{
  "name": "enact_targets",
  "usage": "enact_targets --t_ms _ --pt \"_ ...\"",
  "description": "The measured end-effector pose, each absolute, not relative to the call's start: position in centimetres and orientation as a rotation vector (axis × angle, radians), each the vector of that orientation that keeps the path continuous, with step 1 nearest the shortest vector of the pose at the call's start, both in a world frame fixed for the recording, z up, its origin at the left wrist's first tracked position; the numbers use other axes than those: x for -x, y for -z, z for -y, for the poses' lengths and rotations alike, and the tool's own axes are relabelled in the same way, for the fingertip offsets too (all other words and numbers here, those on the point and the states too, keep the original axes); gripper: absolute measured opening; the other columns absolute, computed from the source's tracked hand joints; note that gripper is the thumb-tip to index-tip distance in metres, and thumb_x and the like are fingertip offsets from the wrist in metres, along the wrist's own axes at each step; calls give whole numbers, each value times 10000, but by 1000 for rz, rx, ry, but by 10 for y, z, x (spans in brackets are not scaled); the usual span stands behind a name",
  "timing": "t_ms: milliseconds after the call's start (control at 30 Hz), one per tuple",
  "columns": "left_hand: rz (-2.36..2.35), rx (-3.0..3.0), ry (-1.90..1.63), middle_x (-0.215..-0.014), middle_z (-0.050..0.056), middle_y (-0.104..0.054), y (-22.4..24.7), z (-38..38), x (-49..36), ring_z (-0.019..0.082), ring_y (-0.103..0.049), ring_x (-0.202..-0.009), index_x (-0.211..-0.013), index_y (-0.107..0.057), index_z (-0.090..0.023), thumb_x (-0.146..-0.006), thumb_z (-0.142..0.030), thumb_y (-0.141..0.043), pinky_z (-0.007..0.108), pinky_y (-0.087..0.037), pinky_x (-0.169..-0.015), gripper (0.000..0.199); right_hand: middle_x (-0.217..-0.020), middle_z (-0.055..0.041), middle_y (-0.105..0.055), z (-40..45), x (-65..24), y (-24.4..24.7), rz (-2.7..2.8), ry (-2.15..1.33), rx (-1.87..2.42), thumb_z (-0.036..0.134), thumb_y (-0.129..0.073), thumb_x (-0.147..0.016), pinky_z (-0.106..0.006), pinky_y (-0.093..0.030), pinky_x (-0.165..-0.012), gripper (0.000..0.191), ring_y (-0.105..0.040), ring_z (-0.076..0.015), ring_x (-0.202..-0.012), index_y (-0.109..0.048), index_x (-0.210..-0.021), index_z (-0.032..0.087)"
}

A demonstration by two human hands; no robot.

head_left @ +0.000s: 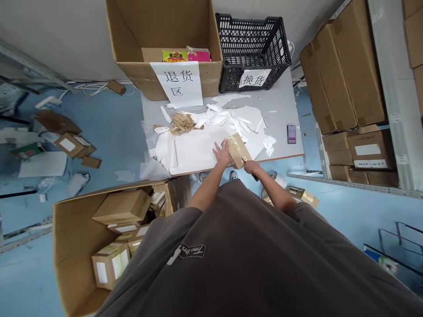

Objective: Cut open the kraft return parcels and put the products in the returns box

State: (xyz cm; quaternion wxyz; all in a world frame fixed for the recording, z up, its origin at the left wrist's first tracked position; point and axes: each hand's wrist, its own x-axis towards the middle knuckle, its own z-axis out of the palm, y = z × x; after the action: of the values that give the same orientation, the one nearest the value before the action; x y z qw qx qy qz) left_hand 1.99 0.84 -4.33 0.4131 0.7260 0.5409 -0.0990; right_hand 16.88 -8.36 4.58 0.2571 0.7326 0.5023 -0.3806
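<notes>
A small cardboard box point(239, 150) sealed with shiny tape lies slanted near the table's front edge. My left hand point(223, 153) rests against its left side, fingers spread. At the box's lower right corner, my right hand point(252, 167) is closed around a utility knife point(254, 177), whose dark handle end sticks out below the fist. Its blade is too small to make out. Under the box and to its left lies white paper point(194, 149), with torn white strips and a crumpled clump of brown tape point(182, 123) behind.
A large cardboard box point(135, 72) with colourful packs inside and a black plastic crate point(228, 75) stand at the table's back. A phone point(291, 134) lies at the right. A big carton point(62, 246) of small boxes is at lower left; shelves with cartons point(343, 75) stand right.
</notes>
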Motion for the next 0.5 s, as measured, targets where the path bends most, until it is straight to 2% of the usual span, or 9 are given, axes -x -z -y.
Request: enact_targets --t_ms 133,267,400,500 --pt "-1376 -1859 261 -1882 -49 132 41 -11 -18 553 289 -1644 -1801 -1 -409 -619 -571 -1019 821 -1 -1326 1569 -1317 -270 -774 90 -176 -50 -1383 1052 -1943 286 -691 -973 -432 -589 -1015 428 -731 -402 -1303 -749 -1369 134" --pt "-1423 -1858 329 -1887 -24 115 34 -14 -18 569 221 -1660 -1803 0 -389 -591 -560 -1037 799 -57 -1338 1604 -1327 -267 -771 102 -187 -53 -1419 1100 -1907 237 -680 -956 -439 -601 -1009 441 -734 -406 -1293 -752 -1379 135" --pt "-1461 -1874 390 -1892 -6 91 22 -16 -19 561 182 -1673 -1800 19 -388 -587 -648 -1015 756 -118 -1351 1615 -1369 -262 -755 105 -202 -52 -1495 1115 -1783 179 -637 -960 -404 -614 -980 439 -729 -393 -1300 -759 -1374 100" --pt "-1490 -1921 466 -1895 -14 65 12 -17 -20 545 98 -1694 -1796 19 -415 -590 -737 -979 708 -175 -1361 1598 -1338 -249 -773 101 -206 -46 -1538 1130 -1708 171 -682 -938 -387 -618 -960 391 -744 -391 -1271 -799 -1305 103"
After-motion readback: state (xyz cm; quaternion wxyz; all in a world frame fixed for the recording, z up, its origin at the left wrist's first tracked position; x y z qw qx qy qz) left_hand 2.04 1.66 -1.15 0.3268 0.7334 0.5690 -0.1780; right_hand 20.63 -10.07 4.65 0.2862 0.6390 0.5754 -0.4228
